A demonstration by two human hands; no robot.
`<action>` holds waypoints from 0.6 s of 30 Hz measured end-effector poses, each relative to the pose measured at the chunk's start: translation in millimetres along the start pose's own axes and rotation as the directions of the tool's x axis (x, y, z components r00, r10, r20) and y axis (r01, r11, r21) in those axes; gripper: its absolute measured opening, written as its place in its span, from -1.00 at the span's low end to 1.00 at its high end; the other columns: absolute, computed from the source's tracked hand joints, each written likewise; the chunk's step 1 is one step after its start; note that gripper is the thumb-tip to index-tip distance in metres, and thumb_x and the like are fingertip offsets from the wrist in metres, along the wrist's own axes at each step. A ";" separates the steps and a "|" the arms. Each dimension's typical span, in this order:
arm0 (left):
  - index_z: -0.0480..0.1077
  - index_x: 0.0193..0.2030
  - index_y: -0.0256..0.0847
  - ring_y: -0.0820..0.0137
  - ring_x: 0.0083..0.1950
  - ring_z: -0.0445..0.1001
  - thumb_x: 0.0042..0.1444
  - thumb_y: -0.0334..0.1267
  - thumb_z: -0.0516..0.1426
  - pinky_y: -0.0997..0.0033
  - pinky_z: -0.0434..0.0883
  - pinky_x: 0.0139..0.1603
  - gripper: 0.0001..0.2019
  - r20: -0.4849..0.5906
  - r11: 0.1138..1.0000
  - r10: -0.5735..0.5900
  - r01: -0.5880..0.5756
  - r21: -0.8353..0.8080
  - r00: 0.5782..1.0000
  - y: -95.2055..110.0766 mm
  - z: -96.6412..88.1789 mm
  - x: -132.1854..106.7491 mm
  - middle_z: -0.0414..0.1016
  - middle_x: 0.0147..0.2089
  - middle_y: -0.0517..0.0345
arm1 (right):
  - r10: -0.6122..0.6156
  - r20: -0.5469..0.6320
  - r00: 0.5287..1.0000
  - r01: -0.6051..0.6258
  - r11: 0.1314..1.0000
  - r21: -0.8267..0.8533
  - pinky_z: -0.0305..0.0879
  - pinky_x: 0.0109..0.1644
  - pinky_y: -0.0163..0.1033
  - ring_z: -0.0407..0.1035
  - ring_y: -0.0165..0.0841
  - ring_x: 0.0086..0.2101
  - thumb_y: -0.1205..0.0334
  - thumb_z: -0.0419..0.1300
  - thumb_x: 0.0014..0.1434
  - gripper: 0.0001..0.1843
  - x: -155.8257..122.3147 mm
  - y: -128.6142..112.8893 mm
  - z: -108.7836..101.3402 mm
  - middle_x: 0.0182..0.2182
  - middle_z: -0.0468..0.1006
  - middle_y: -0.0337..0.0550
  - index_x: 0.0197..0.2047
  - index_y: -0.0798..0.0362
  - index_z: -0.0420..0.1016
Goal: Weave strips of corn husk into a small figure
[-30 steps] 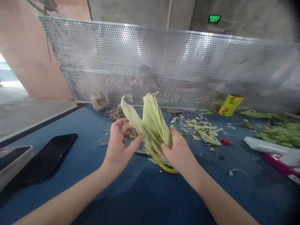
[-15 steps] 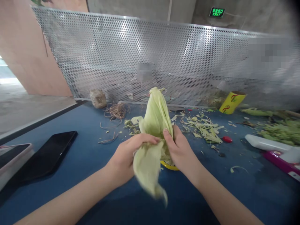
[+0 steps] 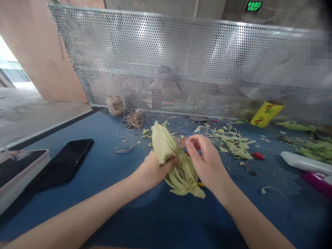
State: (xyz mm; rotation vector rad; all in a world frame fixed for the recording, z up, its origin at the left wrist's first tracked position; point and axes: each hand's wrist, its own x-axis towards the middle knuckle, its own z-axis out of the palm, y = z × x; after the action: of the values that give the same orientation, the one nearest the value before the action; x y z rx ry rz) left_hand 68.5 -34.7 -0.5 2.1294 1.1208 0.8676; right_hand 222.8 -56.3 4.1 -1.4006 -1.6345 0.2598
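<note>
My left hand [image 3: 155, 169] is closed round a bundle of pale green corn husk [image 3: 178, 162], its thumb pressed across the front. The upper part is a broad folded husk leaf, and the lower end fans out into narrow strips. Just right of the bundle, my right hand [image 3: 206, 160] has its thumb and fingers drawn together; whether anything small is between them I cannot make out. Behind the strips shows a bit of a yellow object [image 3: 201, 184], mostly hidden.
A black phone [image 3: 62, 164] and another device [image 3: 20, 169] lie left. Brown twine [image 3: 135, 119] and a pale block [image 3: 115, 105] sit behind. Husk scraps [image 3: 233, 140], a red piece [image 3: 258, 156], a yellow roll [image 3: 267, 113] and a white tool [image 3: 303, 162] lie right. Perforated metal [image 3: 181, 62] screens the back.
The husk bundle has been lowered and tilted, its loose leaf no longer hanging in front. My right hand has let go of it and moved slightly right. The view has shifted a little.
</note>
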 end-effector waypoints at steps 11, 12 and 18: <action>0.41 -0.44 -0.14 0.29 -0.17 0.48 0.00 -0.22 0.04 0.29 0.34 0.02 -0.85 -0.196 1.000 0.020 -0.019 0.011 0.980 19.8 -11.1 -3.4 0.55 -0.32 0.18 | 0.185 0.410 0.893 -0.315 0.908 0.276 0.33 -0.29 -0.22 0.41 -0.29 -0.29 -0.10 -0.03 0.10 -0.60 0.5 -5.1 2.4 -0.34 0.51 -0.11 -0.26 0.06 0.37; 0.42 -0.44 -0.13 0.29 -0.16 0.48 0.01 -0.22 0.04 0.29 0.33 0.03 -0.85 -0.200 1.000 0.011 -0.012 -0.007 0.980 19.7 -11.6 -4.1 0.55 -0.31 0.18 | 0.196 0.389 0.900 -0.321 0.902 0.289 0.33 -0.26 -0.22 0.41 -0.30 -0.27 -0.06 -0.03 0.11 -0.63 0.3 -5.6 2.8 -0.29 0.49 -0.10 -0.21 0.06 0.34; 0.41 -0.36 -0.14 0.33 -0.17 0.47 0.05 -0.26 0.03 0.29 0.36 -0.01 -0.86 -0.142 0.990 0.022 -0.042 -0.135 0.990 22.9 -15.8 -6.9 0.53 -0.28 0.20 | 0.103 0.223 0.969 -0.164 0.947 0.277 0.31 -0.13 -0.19 0.31 -0.30 -0.10 0.10 0.00 0.14 -0.72 -4.3 -8.9 2.0 -0.11 0.37 -0.07 -0.08 -0.01 0.23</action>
State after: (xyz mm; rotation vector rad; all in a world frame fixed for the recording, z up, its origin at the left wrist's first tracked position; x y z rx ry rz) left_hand 64.5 -48.8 24.1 2.0044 1.0650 1.0915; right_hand 215.1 -62.0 6.9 -1.2886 -1.5892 0.7200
